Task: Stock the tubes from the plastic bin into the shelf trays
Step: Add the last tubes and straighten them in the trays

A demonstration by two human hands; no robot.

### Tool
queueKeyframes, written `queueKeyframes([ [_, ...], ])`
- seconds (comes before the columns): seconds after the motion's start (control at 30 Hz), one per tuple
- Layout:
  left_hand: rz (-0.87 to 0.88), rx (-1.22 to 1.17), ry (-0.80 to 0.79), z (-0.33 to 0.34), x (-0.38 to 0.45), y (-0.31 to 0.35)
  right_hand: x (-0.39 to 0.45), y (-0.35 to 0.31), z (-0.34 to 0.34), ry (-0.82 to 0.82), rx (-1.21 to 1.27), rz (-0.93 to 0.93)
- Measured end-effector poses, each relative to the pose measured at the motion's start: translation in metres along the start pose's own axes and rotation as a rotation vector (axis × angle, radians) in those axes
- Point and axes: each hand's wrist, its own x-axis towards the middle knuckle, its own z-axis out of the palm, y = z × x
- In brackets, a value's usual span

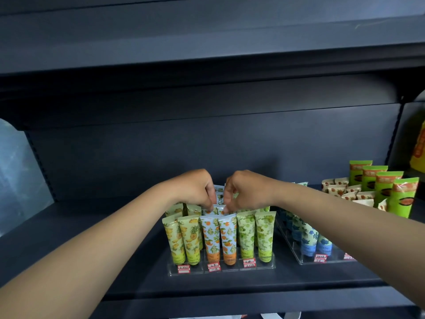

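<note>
1. Now both hands reach deep into the clear tray [220, 271] on the dark shelf [92, 238]; the left hand [195, 188] and right hand [247, 189] have fingers curled down, pinching the tops of the orange-print tubes [217, 236] in the middle rows.
2. Seemingly the step is seating tubes upright behind the front row.
3. Next calls for letting go and fetching more; the bin is out of view.

Rear tubes [219, 192] behind hands [220, 192]

A shop: dark shelf [138, 226], price tags [213, 267], trays of tubes [230, 236].
</note>
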Motion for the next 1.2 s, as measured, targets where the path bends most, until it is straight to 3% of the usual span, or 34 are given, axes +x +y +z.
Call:
queueKeyframes([
  [0.4,-0.009,-0.040,0.007,0.000,-0.001,-0.005,-0.002,-0.003,-0.004,0.032,0.043,-0.006],
  [0.53,-0.008,-0.094,0.088,-0.008,0.002,-0.007,0.001,-0.001,-0.014,0.099,0.059,0.009],
  [0.73,-0.041,-0.101,0.183,-0.011,0.023,-0.021,0.006,0.007,-0.016,0.066,0.049,0.037],
  [1.2,-0.060,-0.051,0.023,0.005,0.067,-0.029,0.017,0.020,-0.007,0.040,0.060,0.029],
])
